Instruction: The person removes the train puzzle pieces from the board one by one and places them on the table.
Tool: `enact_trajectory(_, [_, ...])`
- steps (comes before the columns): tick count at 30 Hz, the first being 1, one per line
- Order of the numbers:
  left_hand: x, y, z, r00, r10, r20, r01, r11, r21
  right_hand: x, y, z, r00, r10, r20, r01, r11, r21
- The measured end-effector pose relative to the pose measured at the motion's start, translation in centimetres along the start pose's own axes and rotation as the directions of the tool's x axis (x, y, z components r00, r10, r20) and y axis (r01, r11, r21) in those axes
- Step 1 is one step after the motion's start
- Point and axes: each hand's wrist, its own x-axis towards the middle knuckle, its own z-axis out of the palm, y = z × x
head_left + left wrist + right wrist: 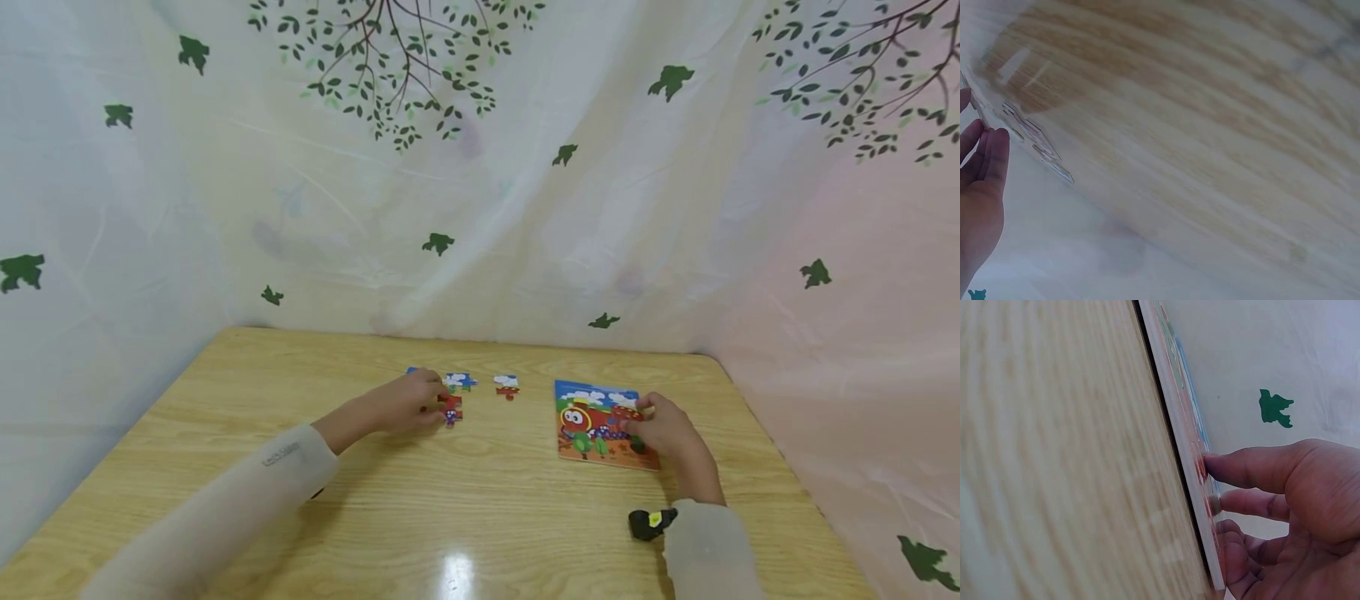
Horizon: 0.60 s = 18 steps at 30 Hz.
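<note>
My left hand [408,402] is by a small group of jigsaw pieces, its thumb and fingers pinching a piece at the edge of the group. A red piece [453,408] shows just past the fingertips, and a blue-and-white cloud piece [459,380] lies behind it. In the left wrist view the left hand [984,187] is cut off at the edge. My right hand [666,427] is at the right side of a picture puzzle board [592,421]. In the right wrist view, the right hand's [1297,506] bent thumb and forefinger take a reddish piece on the board's surface.
A joined pair of cloud-and-red pieces [507,387] lies between the hands. A black wrist device [651,523] with a yellow mark sits at the right cuff. Behind the wooden table [465,500] hangs a pale curtain [495,283] with leaf and bird prints.
</note>
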Motion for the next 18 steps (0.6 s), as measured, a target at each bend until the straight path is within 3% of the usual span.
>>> enact_trajectory(7, [-0.5, -0.5, 0.5, 1.000, -0.006, 0.006, 0.006, 1.000, 0.002, 0.0, 0.0, -0.1, 1.000, 0.017, 0.005, -0.017, 1.000, 0.004])
enact_trajectory(13, [0.2, 0.0, 0.7, 1.000, 0.011, 0.018, -0.011, 1.000, 0.017, -0.2, -0.1, -0.3, 1.000, 0.000, 0.007, 0.000, 1.000, 0.012])
enact_trajectory(18, [0.6, 0.4, 0.9, 0.998, -0.009, 0.055, 0.008, 1.000, 0.023, -0.2, -0.1, -0.2, 1.000, -0.009, 0.006, 0.009, 1.000, 0.007])
